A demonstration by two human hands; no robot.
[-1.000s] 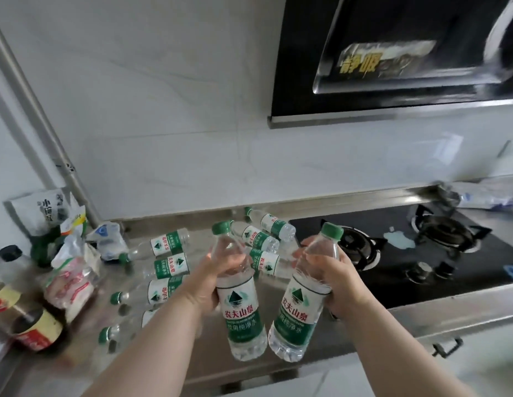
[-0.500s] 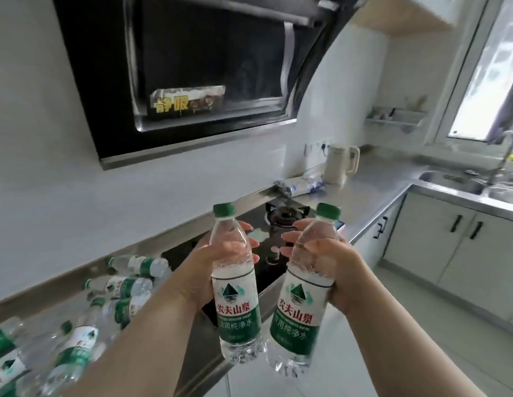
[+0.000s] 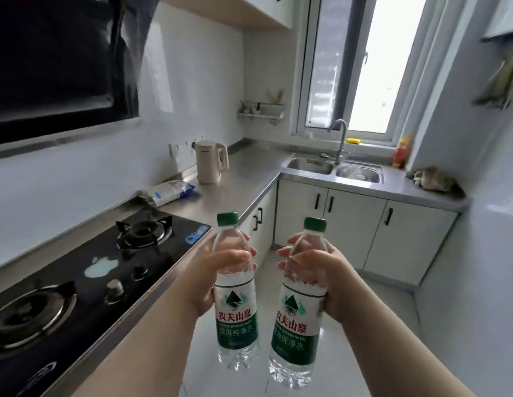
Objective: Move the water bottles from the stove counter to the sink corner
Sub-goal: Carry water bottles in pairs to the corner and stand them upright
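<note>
I hold two clear water bottles with green caps and green-and-white labels upright in front of me, over the floor. My left hand (image 3: 215,279) grips the left bottle (image 3: 236,319) around its upper half. My right hand (image 3: 321,276) grips the right bottle (image 3: 295,325) the same way. Ahead at the far end lies the steel double sink (image 3: 332,167) with its tap (image 3: 339,138) under the window. The steel counter corner (image 3: 249,164) sits left of the sink. The other bottles are out of view.
The black gas hob (image 3: 77,270) runs along my left with a range hood (image 3: 57,61) above. A cream kettle (image 3: 210,161) and a white-blue bag (image 3: 170,191) stand on the counter. White cabinets (image 3: 364,222) sit below the sink. A rag (image 3: 432,179) lies right of the sink.
My view has swung right from the bottle pile on the stove counter toward the sink. Both hands carried their bottles along, still upright; the lying bottles have left the view.
</note>
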